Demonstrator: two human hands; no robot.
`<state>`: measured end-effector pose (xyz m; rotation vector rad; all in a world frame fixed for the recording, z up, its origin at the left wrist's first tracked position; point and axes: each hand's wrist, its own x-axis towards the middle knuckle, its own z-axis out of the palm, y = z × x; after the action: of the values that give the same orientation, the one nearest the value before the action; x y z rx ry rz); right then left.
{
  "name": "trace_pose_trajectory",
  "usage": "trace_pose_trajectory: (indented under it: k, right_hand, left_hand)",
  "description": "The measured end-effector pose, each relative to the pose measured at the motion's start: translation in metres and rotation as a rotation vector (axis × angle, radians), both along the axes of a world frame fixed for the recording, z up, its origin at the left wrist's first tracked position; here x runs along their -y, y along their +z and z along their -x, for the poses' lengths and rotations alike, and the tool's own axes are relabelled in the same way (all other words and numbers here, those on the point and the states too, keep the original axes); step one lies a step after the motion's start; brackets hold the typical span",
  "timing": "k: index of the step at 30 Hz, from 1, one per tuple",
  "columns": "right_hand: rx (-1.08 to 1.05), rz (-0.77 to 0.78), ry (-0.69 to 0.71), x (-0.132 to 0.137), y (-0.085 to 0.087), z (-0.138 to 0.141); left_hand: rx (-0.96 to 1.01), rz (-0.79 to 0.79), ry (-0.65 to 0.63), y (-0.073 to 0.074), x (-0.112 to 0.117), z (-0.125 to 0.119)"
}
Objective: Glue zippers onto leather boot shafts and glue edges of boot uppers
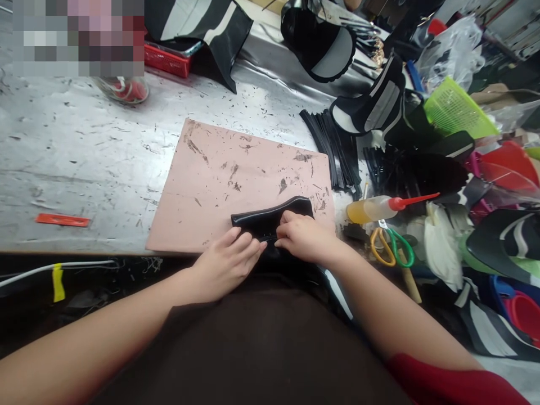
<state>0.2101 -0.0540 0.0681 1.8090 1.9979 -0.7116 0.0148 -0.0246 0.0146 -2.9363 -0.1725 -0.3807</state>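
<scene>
A glossy black leather-like piece (270, 218) lies over the near edge of a pink cutting board (236, 169), with part of it hanging down toward my lap. At its near left side my left hand (232, 256) is closed, thumb and fingers pinched on the material. My right hand (306, 236) is closed too, its fingers curled onto the same piece a little to the right. The two sets of fingertips are close together along a fold or seam. What exactly lies under the fingers is hidden.
An orange cutter (62, 220) lies at left. To the right are black strips (335, 149), a glue bottle (371, 209) with a red nozzle, scissors (390, 247) with yellow and green handles and a green basket (459, 109). Black-and-white boot-upper pieces (373, 104) stand behind.
</scene>
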Motion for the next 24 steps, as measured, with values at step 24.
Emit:
trace_pose_trajectory:
  k: [24]
  right_hand:
    - [-0.13,0.002,-0.154,0.008,0.012,-0.04]
  left_hand:
    - [-0.047,0.018,0.009,-0.011,0.027,-0.018]
